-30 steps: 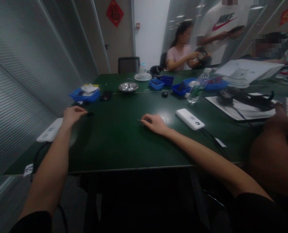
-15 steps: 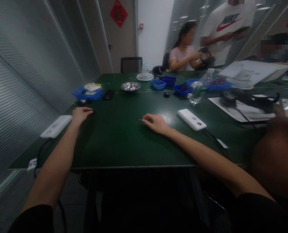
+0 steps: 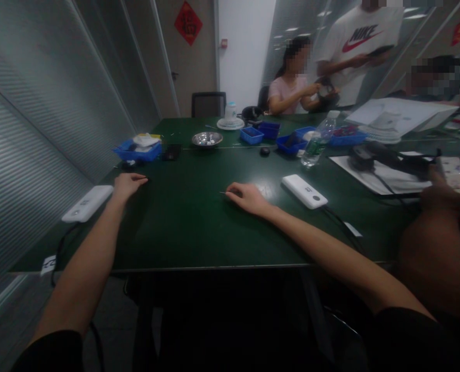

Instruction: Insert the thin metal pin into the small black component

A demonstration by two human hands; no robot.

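Observation:
Over the dark green table (image 3: 179, 227), my right hand (image 3: 248, 198) pinches a thin, pale, needle-like piece (image 3: 222, 192) between thumb and forefinger, its tip pointing left. My left hand (image 3: 127, 185) rests further left, thumb and fingers pressed together; whatever is between them is too small to make out. Beside my left wrist lies a white power bank (image 3: 87, 203) with a black cable. A second white power bank (image 3: 304, 191), also cabled, lies to the right of my right hand.
Behind my hands stand a blue bin (image 3: 139, 151) with tissue, a metal bowl (image 3: 207, 140), several blue trays and a plastic bottle (image 3: 315, 147). At the right, a co-worker's hand holds a phone-like object (image 3: 451, 173). Other people are at the far side.
The view has shifted slightly. Both my hands keep nearly the same pose. At the right edge, the co-worker's phone-like object shows more fully.

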